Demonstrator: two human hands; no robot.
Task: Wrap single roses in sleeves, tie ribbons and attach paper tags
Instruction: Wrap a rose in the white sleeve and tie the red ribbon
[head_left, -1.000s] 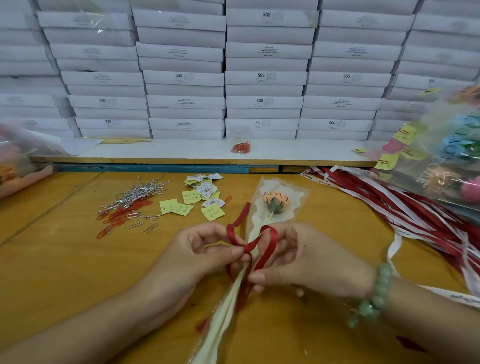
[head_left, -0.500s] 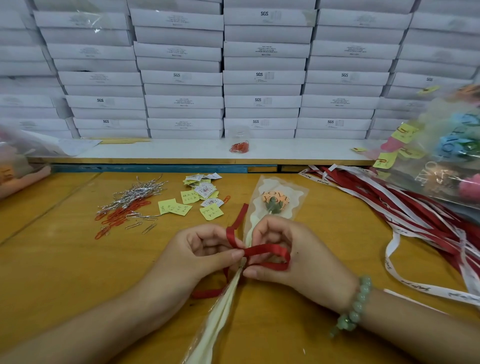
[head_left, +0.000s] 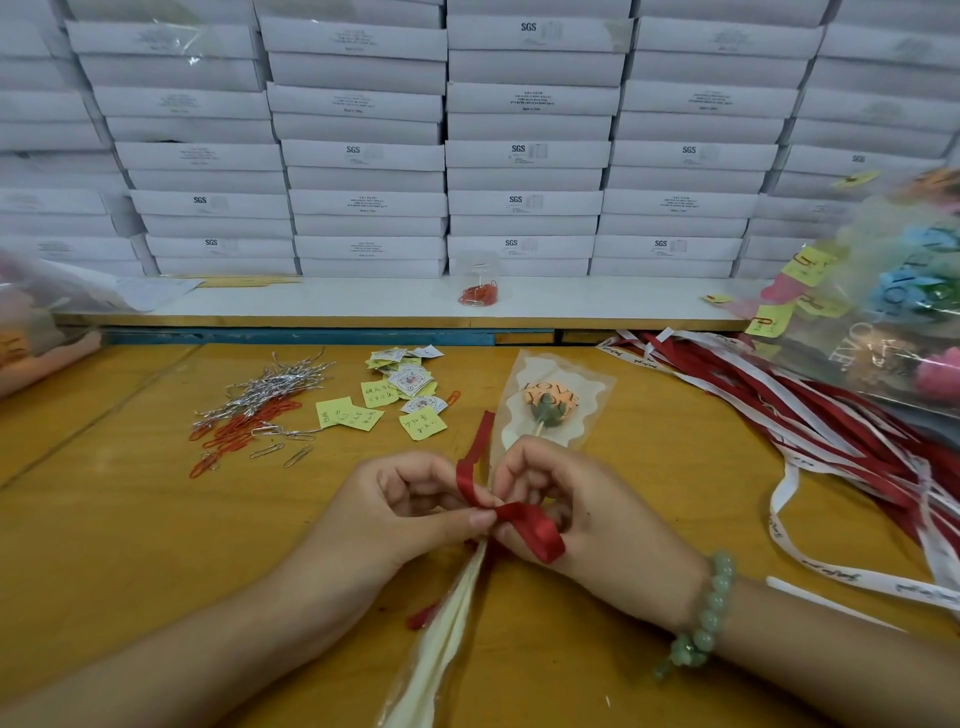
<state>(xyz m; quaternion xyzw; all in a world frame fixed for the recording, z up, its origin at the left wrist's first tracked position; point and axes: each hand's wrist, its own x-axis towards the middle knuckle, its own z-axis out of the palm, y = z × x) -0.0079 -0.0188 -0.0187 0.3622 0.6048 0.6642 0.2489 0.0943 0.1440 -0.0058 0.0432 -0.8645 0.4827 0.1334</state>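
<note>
An orange paper rose (head_left: 549, 404) printed "LOVE YOU" lies in a clear, cream-edged sleeve (head_left: 587, 395) on the wooden table (head_left: 130, 545), its gathered tail running toward me. A red ribbon (head_left: 530, 525) is wound round the sleeve's neck. My left hand (head_left: 405, 509) pinches the ribbon at the crossing with thumb and forefinger; one end sticks up past it. My right hand (head_left: 576, 509) holds a ribbon loop that lies across its fingers. Small paper tags (head_left: 410, 379) and yellow notes (head_left: 422, 423) lie beyond my left hand.
Silver and orange paper clips (head_left: 249, 415) are scattered at left. A heap of red and white ribbons (head_left: 810, 415) lies at right, under a bag of wrapped roses (head_left: 893, 312). A cup of orange clips (head_left: 478, 291) stands on the white shelf below stacked white boxes (head_left: 524, 156).
The ribbon loop in my right hand has swung from upright down to the right and been drawn tighter at the neck. My left hand has kept its pinch in place.
</note>
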